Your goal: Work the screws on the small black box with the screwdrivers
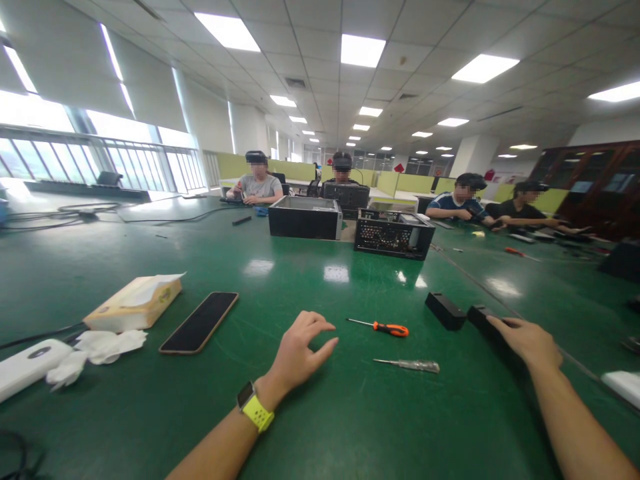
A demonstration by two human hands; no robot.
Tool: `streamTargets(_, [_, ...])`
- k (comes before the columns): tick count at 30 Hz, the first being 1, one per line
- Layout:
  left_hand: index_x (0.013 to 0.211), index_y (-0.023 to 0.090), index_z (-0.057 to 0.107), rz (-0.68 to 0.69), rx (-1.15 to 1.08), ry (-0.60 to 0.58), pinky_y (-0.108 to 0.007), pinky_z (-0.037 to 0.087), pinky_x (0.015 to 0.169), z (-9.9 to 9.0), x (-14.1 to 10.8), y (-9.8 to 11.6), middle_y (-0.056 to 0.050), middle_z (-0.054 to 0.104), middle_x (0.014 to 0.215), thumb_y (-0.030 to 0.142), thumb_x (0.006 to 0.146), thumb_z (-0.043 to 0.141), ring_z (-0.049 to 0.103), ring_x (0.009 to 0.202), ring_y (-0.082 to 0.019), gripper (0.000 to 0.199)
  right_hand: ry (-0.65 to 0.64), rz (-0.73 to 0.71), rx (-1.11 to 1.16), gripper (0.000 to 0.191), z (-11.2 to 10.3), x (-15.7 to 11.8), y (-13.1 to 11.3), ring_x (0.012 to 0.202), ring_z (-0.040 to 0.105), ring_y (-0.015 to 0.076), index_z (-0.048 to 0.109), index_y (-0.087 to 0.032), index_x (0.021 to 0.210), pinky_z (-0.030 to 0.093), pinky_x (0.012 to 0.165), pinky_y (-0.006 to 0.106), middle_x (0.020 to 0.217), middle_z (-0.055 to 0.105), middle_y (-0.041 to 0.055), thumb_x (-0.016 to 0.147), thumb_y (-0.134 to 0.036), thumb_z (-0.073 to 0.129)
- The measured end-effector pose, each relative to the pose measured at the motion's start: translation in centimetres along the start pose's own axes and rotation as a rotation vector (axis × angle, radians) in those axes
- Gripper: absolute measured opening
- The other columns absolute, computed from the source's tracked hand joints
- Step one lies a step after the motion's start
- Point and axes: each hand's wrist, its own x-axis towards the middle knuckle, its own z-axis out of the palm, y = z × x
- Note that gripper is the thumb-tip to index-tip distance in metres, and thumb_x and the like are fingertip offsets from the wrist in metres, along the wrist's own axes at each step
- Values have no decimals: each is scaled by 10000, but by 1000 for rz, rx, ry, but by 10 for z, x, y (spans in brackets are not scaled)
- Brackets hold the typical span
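My left hand (304,347), with a yellow-green watch band on its wrist, is over the green table with thumb and fingers apart and nothing between them. To its right lie an orange-handled screwdriver (391,329) and a clear-handled screwdriver (415,365). My right hand (529,340) is on a black block (481,316) at the right, its fingers along the block's near end. Just left of that block rests a second black block (445,311). The underside of my right hand is hidden.
A phone (201,323), a tissue pack (135,303) and a white device (33,365) lie at the left. Two black computer cases (305,220) (394,235) stand further back. Several people sit beyond, and cables (85,212) run at the far left.
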Motion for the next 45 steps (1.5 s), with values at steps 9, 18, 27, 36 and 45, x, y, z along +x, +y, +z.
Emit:
streamTargets(9, [974, 197, 683, 5, 1, -1, -357, 489, 820, 0, 1, 2, -57, 628, 944, 242, 871, 650, 581, 916, -220, 117, 143, -300, 55, 803, 6, -50, -63, 1085, 596, 438, 625, -144, 1271, 476, 862, 555, 1177, 679, 193, 772, -752, 461])
streamTargets(18, [1353, 217, 497, 35, 44, -62, -411, 491, 896, -3, 0, 7, -83, 654, 1093, 334, 825, 733, 597, 991, -252, 590, -166, -595, 334, 625, 20, -105, -115, 913, 676, 316, 660, -133, 1220, 518, 832, 423, 1076, 728, 143, 772, -563, 585])
streamTargets(27, [1141, 217, 675, 97, 112, -382, -396, 471, 843, 4, 0, 20, -76, 701, 1037, 494, 754, 769, 623, 941, -272, 485, -683, -1285, 541, 556, 21, -232, -170, 927, 639, 247, 648, -218, 1238, 502, 834, 358, 1116, 688, 75, 717, -371, 769])
streamTargets(36, [962, 211, 700, 19, 176, -395, -327, 483, 749, -4, 2, 20, -45, 706, 929, 510, 668, 814, 641, 856, -245, 435, -325, -851, 469, 315, 41, -147, -141, 911, 628, 294, 728, -184, 875, 479, 852, 439, 938, 701, 104, 770, -474, 668])
streamTargets(45, [956, 201, 708, -23, 119, -368, -309, 509, 742, 1, 1, 19, -43, 701, 909, 501, 685, 810, 642, 841, -233, 417, -468, -830, 692, 363, 38, -149, -142, 816, 643, 256, 728, -197, 745, 499, 825, 405, 847, 730, 52, 575, -503, 824])
